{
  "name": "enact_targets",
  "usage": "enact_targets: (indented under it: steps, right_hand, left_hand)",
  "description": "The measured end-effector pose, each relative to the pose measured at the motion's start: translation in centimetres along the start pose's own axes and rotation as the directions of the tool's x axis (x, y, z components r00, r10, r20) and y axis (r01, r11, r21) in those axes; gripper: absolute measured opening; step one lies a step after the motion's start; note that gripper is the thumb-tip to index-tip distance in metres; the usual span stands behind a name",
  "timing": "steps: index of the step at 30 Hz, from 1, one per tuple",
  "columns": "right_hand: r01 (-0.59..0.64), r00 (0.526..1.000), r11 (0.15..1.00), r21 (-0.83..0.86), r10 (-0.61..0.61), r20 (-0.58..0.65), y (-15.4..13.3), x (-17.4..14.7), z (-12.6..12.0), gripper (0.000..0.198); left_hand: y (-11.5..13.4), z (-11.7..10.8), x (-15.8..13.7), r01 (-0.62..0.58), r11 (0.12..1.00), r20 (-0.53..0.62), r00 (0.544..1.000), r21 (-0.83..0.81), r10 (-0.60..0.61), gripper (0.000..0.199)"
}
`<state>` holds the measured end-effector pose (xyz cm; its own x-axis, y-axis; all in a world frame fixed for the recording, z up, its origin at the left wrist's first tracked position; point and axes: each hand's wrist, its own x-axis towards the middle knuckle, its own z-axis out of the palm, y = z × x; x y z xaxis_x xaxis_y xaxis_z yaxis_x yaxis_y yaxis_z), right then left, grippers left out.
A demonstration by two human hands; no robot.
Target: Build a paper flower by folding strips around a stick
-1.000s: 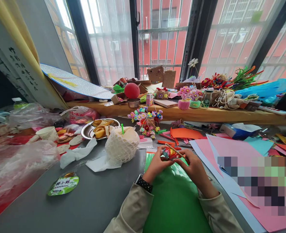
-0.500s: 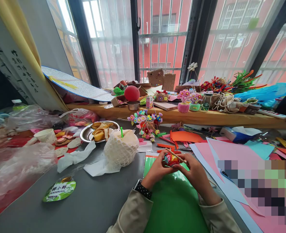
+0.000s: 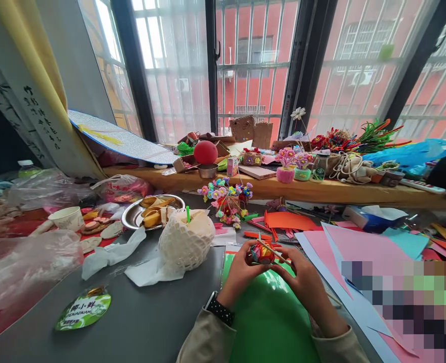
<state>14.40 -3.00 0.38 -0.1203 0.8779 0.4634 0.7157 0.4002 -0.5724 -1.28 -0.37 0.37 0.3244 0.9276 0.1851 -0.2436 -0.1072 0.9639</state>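
While the left grip (image 3: 241,275) cups a multicoloured folded-paper piece (image 3: 263,255), thumb and fingers curled about its side, the right grip (image 3: 300,277) pinches a thin wooden stick (image 3: 272,250) between thumb and fingers. Location of both: between the two grips, over the far part of a glossy green folder (image 3: 271,322). Apparent reason for the hold: left steadies, right guides, the stick lying across the paper piece. Stick: long axis slanting, tip directed away and leftward, other end running back into the right grip and there hidden. Paper piece: compact, roundish, no clear long axis; its facing cannot be told, being partly covered by fingers. Folder: beneath both grips, long axis running away from the wearer, probably serving as a mat on the grey bench (image 3: 143,312). Beyond the grips: orange paper (image 3: 291,220), presumably kept within reach. Right of the right grip: pink sheets (image 3: 355,242), overlapping. Left of the left grip: netted coconut (image 3: 187,244), green straw (image 3: 188,214) upright, likely stood aside to spare it knocks.
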Motion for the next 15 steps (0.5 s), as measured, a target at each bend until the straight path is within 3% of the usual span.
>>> enact_targets:
  steps: [3,6,9,15]
  right_hand:
    - [-0.027,0.998,0.999,-0.038,0.025,-0.05,-0.06,-0.06,-0.1,0.043]
    - [0.002,0.998,0.998,-0.063,-0.007,-0.07,0.11,-0.04,-0.13,0.035]
    - [0.08,0.997,0.992,-0.093,-0.081,-0.01,0.39,0.03,0.03,0.025]
    - [0.101,0.995,0.99,-0.1,-0.101,0.006,0.24,-0.03,0.27,0.022]
  left_hand:
    - [0.0,-0.13,0.09,-0.01,1.0,-0.044,0.999,-0.019,0.009,0.05]
    - [-0.06,-0.13,0.13,-0.016,0.998,-0.057,0.998,-0.056,0.013,0.05]
    - [-0.18,-0.01,0.13,-0.017,0.996,-0.038,0.999,-0.088,0.014,0.049]
    - [-0.3,0.17,0.12,-0.036,0.991,0.038,0.998,-0.127,0.042,0.05]
